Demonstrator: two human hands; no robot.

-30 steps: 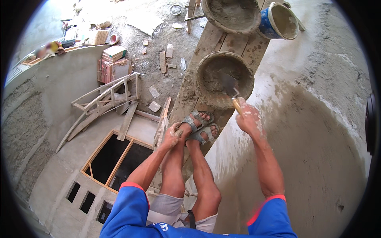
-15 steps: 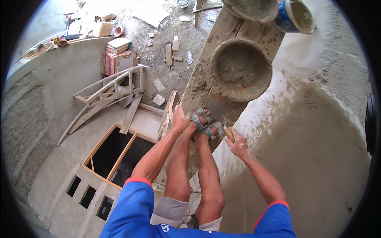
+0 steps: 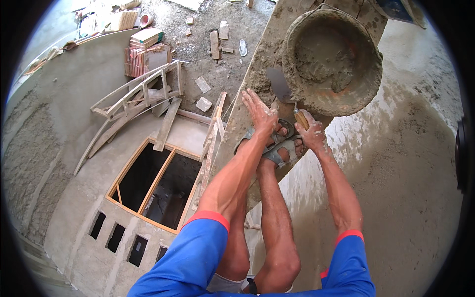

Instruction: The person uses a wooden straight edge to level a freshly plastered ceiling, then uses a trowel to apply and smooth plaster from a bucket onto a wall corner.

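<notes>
My right hand is closed on the wooden handle of a trowel, whose metal blade lies at the left side of a mortar-crusted tub holding wet grey mortar. My left hand stretches its fingers out just left of and below the blade, over a wooden plank spattered with mortar. My sandalled feet rest on that plank below the tub, partly hidden behind my left forearm.
A partly cut-off blue bucket sits farther along. Wet plaster slopes at right. Down left are a wood-framed floor opening, smaller holes, leaning timber frames, stacked tiles and rubble below a curved wall.
My left hand has left my ankle area, rising up-right with fingers spread. The trowel went from inside the tub down toward my feet, then back up beside the rim. The view has shifted.
</notes>
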